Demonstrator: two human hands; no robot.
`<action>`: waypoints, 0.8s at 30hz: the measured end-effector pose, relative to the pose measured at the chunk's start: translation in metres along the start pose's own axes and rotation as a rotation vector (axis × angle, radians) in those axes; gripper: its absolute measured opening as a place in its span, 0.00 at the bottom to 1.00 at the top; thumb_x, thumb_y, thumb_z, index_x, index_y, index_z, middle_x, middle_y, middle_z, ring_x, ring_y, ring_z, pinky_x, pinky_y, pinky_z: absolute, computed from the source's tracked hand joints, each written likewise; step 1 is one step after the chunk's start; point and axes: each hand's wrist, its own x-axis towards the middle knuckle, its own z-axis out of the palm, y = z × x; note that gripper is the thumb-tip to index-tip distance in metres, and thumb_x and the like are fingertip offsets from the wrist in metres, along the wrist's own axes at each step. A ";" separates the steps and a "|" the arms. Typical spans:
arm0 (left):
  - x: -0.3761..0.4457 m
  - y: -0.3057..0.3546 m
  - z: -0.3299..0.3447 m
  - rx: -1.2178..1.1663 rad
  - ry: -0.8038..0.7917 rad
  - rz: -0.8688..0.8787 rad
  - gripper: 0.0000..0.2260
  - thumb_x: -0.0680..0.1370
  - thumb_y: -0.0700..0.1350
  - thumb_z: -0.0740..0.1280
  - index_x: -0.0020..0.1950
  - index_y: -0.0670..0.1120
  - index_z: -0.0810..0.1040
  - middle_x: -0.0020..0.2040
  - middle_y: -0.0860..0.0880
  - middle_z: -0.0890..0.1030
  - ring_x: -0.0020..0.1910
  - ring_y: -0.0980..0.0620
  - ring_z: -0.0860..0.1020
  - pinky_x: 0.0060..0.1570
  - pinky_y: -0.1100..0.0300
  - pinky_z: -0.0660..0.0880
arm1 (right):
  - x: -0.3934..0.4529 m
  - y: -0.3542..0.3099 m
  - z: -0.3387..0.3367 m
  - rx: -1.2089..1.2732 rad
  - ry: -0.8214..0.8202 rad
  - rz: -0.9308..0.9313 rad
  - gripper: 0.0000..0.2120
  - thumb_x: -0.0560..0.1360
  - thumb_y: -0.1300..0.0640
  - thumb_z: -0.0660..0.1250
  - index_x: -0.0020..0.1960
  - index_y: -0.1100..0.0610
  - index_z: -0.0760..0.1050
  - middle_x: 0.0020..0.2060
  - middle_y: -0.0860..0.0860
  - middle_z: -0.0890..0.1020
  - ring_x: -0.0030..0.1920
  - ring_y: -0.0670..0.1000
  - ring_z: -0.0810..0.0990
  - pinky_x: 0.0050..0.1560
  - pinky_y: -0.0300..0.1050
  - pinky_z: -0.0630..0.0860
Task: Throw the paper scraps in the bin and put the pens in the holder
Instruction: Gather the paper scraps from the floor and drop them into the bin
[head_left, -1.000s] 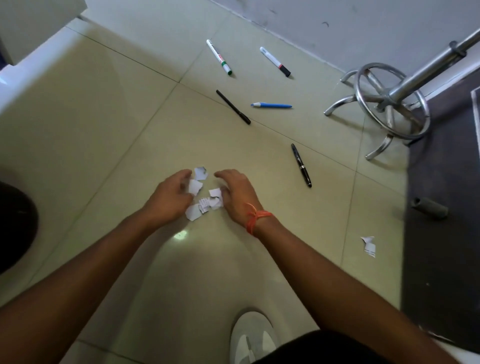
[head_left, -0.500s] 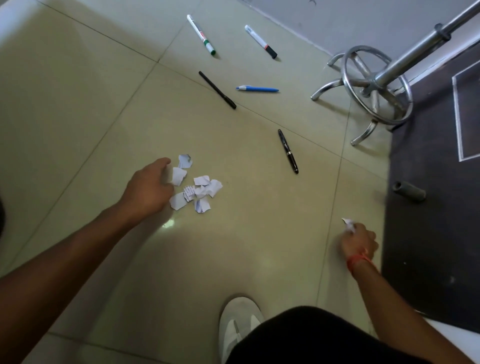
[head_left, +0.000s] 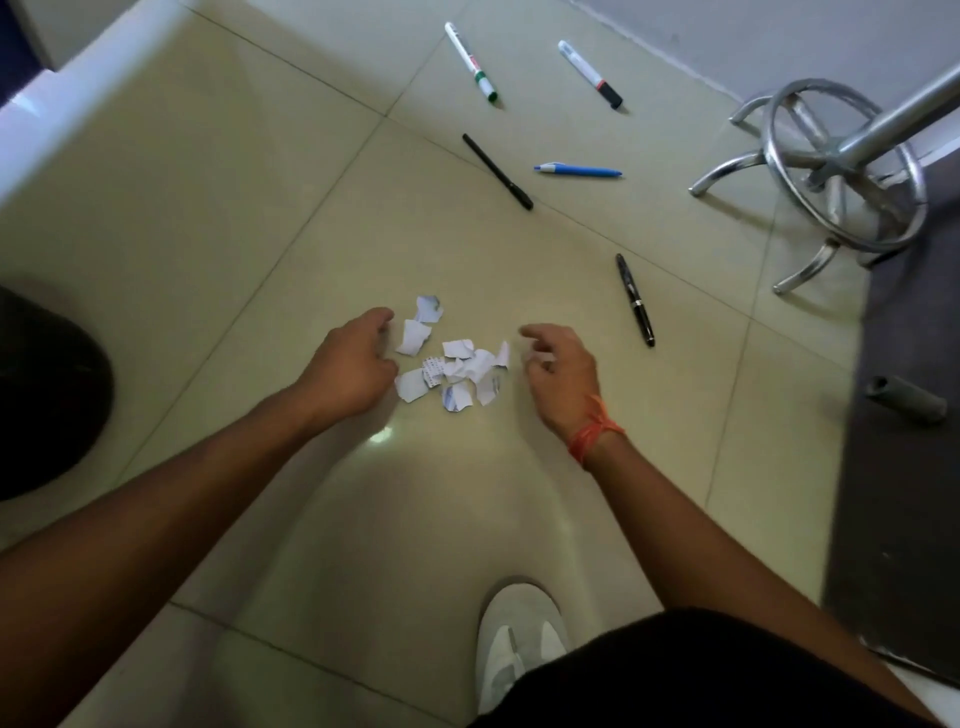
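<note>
Two hands are down at the tiled floor (head_left: 218, 218) with the pile of paper scraps (head_left: 451, 364) between them. Our left hand (head_left: 349, 364) rests at the pile's left side, fingers curled loosely with the thumb near one scrap, gripping nothing we can see. Our right hand (head_left: 558, 371) sits just right of the pile with its fingers bent and spread; a bit of white shows under them, though we cannot tell whether it is pinched or loose. An orange thread band (head_left: 592, 434) circles that wrist.

Five pens lie farther out on the floor, all apart from one another. Nearest is a black fountain pen (head_left: 635, 300), beyond and right of the right hand. Past it lie a slim black pen (head_left: 497, 171) and a blue ballpoint (head_left: 577, 170), near each other, then a green-capped marker (head_left: 471, 61) and a black-capped marker (head_left: 590, 74) toward the far edge by the wall.

A chrome stool base (head_left: 841, 171) stands at the far right, beside a dark mat (head_left: 904, 467) with a grey cylinder (head_left: 905, 400) on it. A white shoe (head_left: 514, 639) (ours) shows at the near edge.
</note>
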 end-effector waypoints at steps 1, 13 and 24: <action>0.000 -0.002 -0.003 -0.008 0.003 0.003 0.29 0.75 0.36 0.67 0.76 0.46 0.66 0.72 0.44 0.73 0.65 0.42 0.76 0.63 0.54 0.71 | 0.001 0.005 -0.011 0.012 0.040 0.035 0.18 0.73 0.72 0.62 0.58 0.61 0.79 0.56 0.56 0.79 0.50 0.51 0.79 0.51 0.34 0.76; 0.001 -0.004 0.030 0.073 0.023 0.134 0.28 0.72 0.40 0.75 0.71 0.44 0.72 0.66 0.38 0.76 0.58 0.36 0.78 0.62 0.48 0.71 | -0.150 0.136 -0.163 -0.153 0.572 0.839 0.14 0.74 0.66 0.65 0.59 0.59 0.78 0.55 0.57 0.82 0.52 0.55 0.80 0.57 0.46 0.77; -0.012 -0.004 0.030 0.089 -0.058 0.106 0.31 0.72 0.39 0.74 0.73 0.45 0.68 0.67 0.40 0.75 0.58 0.38 0.78 0.60 0.50 0.71 | -0.100 0.070 -0.066 -0.190 0.003 0.416 0.21 0.72 0.65 0.69 0.65 0.60 0.75 0.62 0.57 0.74 0.60 0.56 0.76 0.67 0.47 0.72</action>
